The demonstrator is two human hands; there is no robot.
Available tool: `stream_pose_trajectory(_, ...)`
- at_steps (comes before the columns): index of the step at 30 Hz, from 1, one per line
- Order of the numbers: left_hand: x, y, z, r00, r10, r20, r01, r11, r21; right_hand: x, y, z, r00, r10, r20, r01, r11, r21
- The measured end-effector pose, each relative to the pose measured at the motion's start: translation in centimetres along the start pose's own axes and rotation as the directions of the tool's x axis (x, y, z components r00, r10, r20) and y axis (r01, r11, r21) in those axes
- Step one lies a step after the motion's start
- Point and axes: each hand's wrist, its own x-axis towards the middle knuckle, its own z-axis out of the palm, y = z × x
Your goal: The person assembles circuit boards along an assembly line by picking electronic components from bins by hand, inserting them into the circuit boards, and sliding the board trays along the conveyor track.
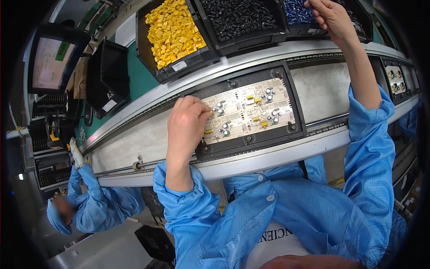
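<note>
A pale circuit board (pixel 244 107) lies in a black carrier frame (pixel 298 103) in front of me. It bears small round capacitors and several yellow block components (pixel 257 100). Over the board's left end is my left hand (pixel 186 125), thumb and fingers pinched together. A bit of yellow shows at its fingertips, a small yellow component at the board's surface. My right hand (pixel 335 20) is stretched out to the far right, above the bin of blue components (pixel 298 11). Its thumb and forefinger are pinched; whatever sits between them is too small to make out.
Bins of yellow blocks (pixel 172 31) and black cylindrical parts (pixel 237 18) stand behind the conveyor rail (pixel 215 67). Another loaded carrier (pixel 396 78) sits at the right. At the left are an empty-looking black bin (pixel 107 76), a monitor (pixel 56 60) and a gloved co-worker (pixel 96 197).
</note>
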Motion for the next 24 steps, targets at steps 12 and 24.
stream_pose_trajectory(12,0.2,-0.6,-0.1,0.999,0.054,-0.004,-0.054,0.998,-0.043,-7.2,0.0,2.4,0.868,-0.048,0.494,0.043,0.999,0.022)
stream_pose_trajectory(24,7.7,-3.1,-2.0,0.911,0.188,-0.366,-0.082,0.955,0.287,-9.4,1.8,4.8,0.781,0.069,0.620,-0.141,0.988,0.067)
